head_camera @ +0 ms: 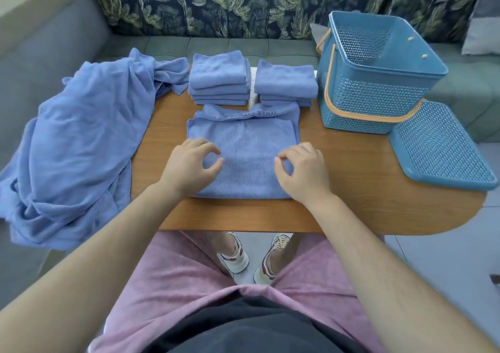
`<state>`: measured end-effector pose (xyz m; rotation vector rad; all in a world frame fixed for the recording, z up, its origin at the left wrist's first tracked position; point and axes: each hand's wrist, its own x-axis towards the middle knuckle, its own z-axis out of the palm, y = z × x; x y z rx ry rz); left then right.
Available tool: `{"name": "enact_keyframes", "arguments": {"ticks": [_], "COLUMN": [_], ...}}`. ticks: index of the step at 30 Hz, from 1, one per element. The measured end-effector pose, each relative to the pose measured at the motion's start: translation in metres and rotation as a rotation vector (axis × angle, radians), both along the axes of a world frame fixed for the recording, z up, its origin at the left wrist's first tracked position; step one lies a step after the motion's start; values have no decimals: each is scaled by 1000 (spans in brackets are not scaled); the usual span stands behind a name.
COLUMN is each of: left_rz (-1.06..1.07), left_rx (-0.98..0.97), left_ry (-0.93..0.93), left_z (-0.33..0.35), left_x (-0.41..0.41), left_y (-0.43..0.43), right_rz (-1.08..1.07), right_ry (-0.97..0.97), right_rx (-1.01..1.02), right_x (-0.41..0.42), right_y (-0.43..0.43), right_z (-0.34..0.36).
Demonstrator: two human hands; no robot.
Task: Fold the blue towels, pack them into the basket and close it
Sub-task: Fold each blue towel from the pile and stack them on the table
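A half-folded blue towel (243, 141) lies flat at the middle of the near edge of the wooden surface (351, 179), a neat rectangle of fine ribbed cloth with its fold along the near side. Across its far end runs a smoother band with tone-on-tone lettering, seen upside down: "YOGA" reads clearly, the letters after it look like "FITN" and the rest is lost in a crease.

The left hand (189, 166) rests on the towel's near left part and the right hand (303, 168) on its near right part. The fingers (209, 147) of both are curled, tips down on the cloth, thumb close to forefinger; I cannot tell whether they pinch the cloth or only press on it.

Along the far edge stand two stacks of folded towels, the left stack (219, 79) taller and the right stack (285, 85) just beside it. A heap of unfolded towels (75, 141) spills over the left edge onto the grey sofa (40, 63).

The blue plastic basket (378, 93), its walls perforated and its tan handles (328, 82) hanging down, stands open at the far right corner. Its perforated lid (441, 147) lies at the right edge, touching the basket's base
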<state>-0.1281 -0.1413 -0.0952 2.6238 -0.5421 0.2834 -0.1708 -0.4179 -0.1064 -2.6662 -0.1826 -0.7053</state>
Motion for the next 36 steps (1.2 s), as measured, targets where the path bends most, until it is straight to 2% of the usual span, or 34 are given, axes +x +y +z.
{"name": "enact_keyframes", "arguments": {"ticks": [5, 7, 11, 16, 22, 28, 33, 36], "left_rz": [-34, -12, -55, -65, -9, 93, 16, -40], "left_rx": [209, 253, 265, 203, 234, 129, 41, -75], "left_ry": [254, 284, 234, 155, 197, 130, 139, 161], "left_z": [-20, -26, -18, -10, -16, -12, -10, -12], "left_x": [23, 15, -14, 5, 54, 70, 77, 80], "left_y": [-39, -42, -32, -37, -38, 12, 29, 31], "right_rz": [67, 74, 59, 25, -28, -96, 6, -11], "right_ry": [539, 613, 516, 227, 322, 173, 104, 33], "right_rx": [-150, -168, -200, -122, -132, 54, 309, 433], "right_x": [36, 26, -13, 1, 75, 71, 72, 70], "right_y": [27, 26, 21, 23, -7, -33, -38, -40], "right_z": [2, -6, -11, -1, -4, -26, -23, -22]}}
